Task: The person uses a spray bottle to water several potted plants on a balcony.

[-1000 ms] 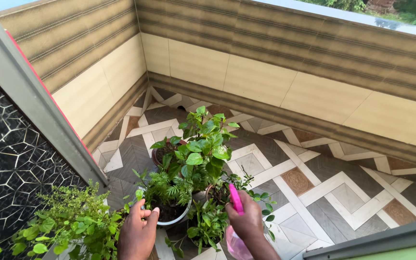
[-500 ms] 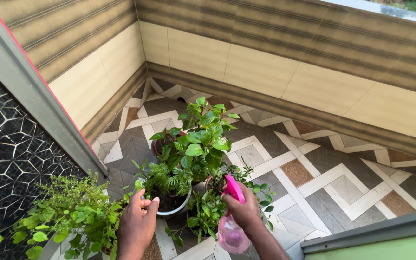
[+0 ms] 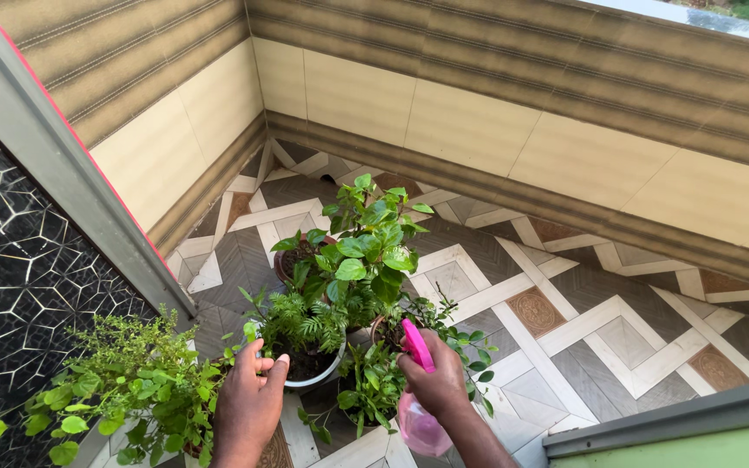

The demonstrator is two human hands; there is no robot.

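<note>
Right hand (image 3: 438, 381) gripping pink spray bottle (image 3: 418, 414), nozzle pointing over small potted plant (image 3: 373, 388). Left hand (image 3: 249, 400) curling fingers on rim of white pot (image 3: 321, 379) holding fern. Leafy bush (image 3: 127, 394) sitting left. Pots standing on patterned tile floor (image 3: 565, 329).

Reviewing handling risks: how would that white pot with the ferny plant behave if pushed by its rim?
The white pot looks soil-filled, so probably heavy and slow to slide. The left hand grips its rim. Its foliage seems floppy and may snag neighbouring plants.
</note>
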